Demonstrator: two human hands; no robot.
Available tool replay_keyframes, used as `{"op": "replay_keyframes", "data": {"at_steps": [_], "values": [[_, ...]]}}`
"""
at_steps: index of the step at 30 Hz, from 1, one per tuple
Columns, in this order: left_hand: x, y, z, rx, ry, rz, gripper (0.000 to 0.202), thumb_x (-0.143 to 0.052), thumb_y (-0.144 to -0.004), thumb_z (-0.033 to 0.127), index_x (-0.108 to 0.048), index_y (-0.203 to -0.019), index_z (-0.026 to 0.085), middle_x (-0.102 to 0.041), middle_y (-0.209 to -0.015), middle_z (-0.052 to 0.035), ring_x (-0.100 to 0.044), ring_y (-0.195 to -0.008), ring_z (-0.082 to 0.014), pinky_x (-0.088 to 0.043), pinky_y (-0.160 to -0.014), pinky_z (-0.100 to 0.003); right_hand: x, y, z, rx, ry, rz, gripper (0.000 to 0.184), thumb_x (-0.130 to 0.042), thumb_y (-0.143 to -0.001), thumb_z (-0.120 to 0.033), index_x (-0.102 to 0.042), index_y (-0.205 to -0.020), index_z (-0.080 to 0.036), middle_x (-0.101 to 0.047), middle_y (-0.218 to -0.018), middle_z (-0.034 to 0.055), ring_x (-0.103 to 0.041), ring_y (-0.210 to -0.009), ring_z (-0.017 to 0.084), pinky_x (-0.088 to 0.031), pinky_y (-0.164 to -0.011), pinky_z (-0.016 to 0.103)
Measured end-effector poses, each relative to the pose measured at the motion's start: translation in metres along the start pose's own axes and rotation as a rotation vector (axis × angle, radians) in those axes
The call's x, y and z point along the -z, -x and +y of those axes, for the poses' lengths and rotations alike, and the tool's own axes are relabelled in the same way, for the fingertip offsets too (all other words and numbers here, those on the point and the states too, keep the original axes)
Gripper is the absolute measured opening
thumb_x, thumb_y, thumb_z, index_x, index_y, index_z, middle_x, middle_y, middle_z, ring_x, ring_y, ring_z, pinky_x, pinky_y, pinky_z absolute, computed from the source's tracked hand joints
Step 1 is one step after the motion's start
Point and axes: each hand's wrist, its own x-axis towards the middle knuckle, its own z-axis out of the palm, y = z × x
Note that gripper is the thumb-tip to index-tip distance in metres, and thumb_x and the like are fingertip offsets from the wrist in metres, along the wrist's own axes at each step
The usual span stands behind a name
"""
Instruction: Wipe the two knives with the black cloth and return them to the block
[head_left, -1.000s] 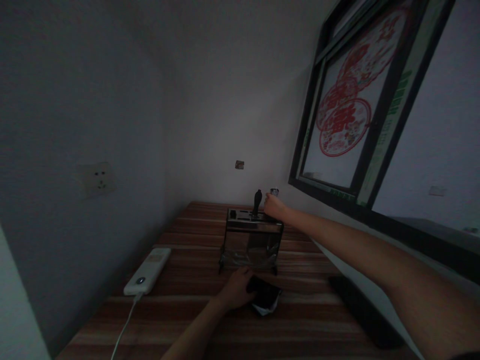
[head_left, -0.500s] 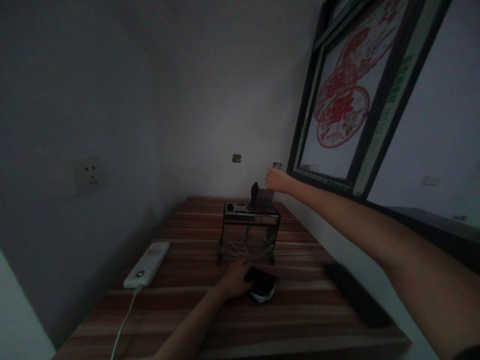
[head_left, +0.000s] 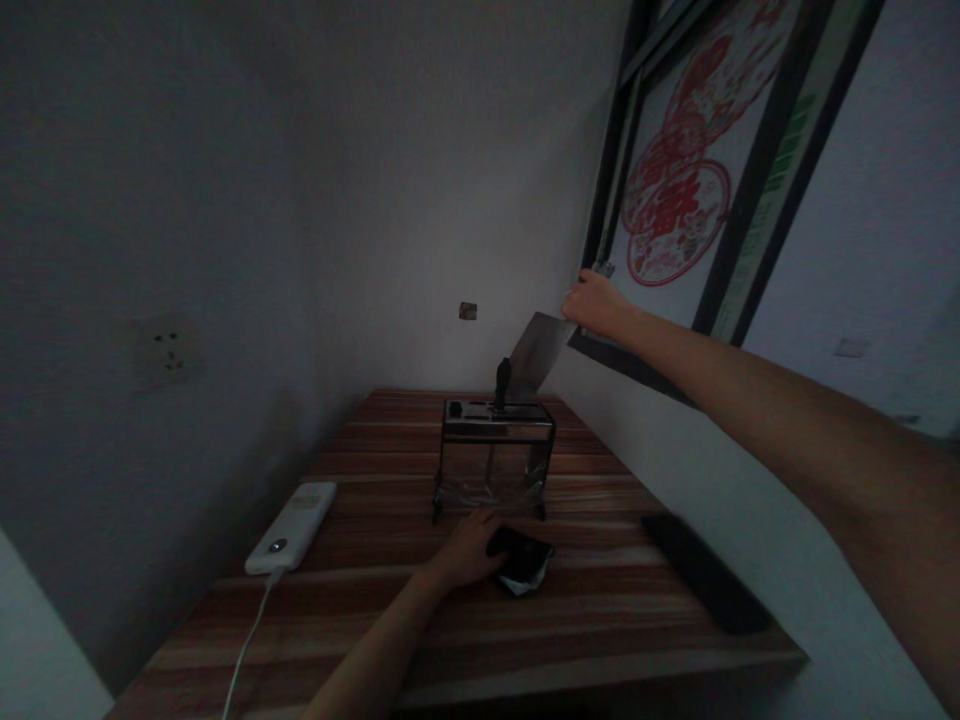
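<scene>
A metal knife rack [head_left: 495, 455] stands on the striped wooden table [head_left: 375, 620], with one black handle [head_left: 501, 383] sticking up from its top. My right hand [head_left: 596, 303] is raised above and to the right of the rack, closed round the handle of a broad cleaver [head_left: 536, 355]. Its blade hangs down to the left, its tip just over the rack. My left hand [head_left: 469, 550] lies on the table in front of the rack, fingers resting on a small dark pouch [head_left: 521, 560].
A white power bank [head_left: 292, 527] with a white cable lies at the table's left. A flat black object [head_left: 705, 585] lies near the right edge. A wall socket [head_left: 166, 350] is on the left wall; a dark-framed window with a red paper cutting [head_left: 675, 215] is on the right.
My right hand has risen from the top of the rack, drawing the cleaver up and out to the right. My left hand has stayed on the pouch.
</scene>
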Motion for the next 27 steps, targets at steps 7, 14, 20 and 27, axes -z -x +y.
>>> {"op": "replay_keyframes", "data": {"at_steps": [7, 14, 20, 27], "values": [[-0.001, -0.001, -0.002, -0.004, 0.008, -0.005, 0.036, -0.060, -0.068, 0.026, -0.053, -0.103, 0.019, -0.051, -0.111, -0.0072, -0.043, -0.106, -0.0223, -0.032, -0.093, -0.034, 0.002, 0.031, 0.012, -0.492, -0.195, -0.110, 0.027, -0.039, -0.084, -0.010, -0.066, -0.080, -0.005, -0.065, -0.082, 0.0175, -0.058, -0.085, 0.023, -0.026, -0.084, 0.042], [-0.005, -0.002, -0.002, 0.015, 0.085, -0.024, 0.035, -0.061, -0.067, 0.024, -0.054, -0.102, 0.019, -0.054, -0.106, -0.0060, -0.046, -0.103, -0.0213, -0.034, -0.090, -0.034, -0.016, 0.080, -0.011, -0.886, -0.519, -0.129, 0.027, -0.050, -0.080, -0.029, -0.063, -0.092, -0.009, -0.063, -0.088, 0.0198, -0.059, -0.084, 0.029, -0.040, -0.069, 0.039], [-0.014, -0.006, -0.009, 0.108, 0.332, -0.001, 0.041, -0.064, -0.061, 0.017, -0.057, -0.102, 0.017, -0.060, -0.099, -0.0037, -0.053, -0.091, -0.0171, -0.040, -0.081, -0.026, -0.009, 0.127, -0.077, -0.932, -0.973, -0.116, 0.035, -0.050, -0.076, -0.047, -0.061, -0.065, -0.015, -0.063, -0.056, 0.0069, -0.062, -0.063, 0.020, -0.040, -0.056, 0.026], [-0.009, -0.009, -0.005, 0.288, 0.642, 0.029, 0.037, -0.064, -0.059, 0.016, -0.059, -0.095, 0.012, -0.064, -0.088, -0.0035, -0.057, -0.084, -0.0189, -0.043, -0.077, -0.028, 0.000, 0.175, -0.214, -0.939, -1.450, 0.141, 0.031, -0.049, -0.073, -0.048, -0.055, -0.058, -0.021, -0.062, -0.054, 0.0054, -0.058, -0.050, 0.020, -0.041, -0.050, 0.029]]}}
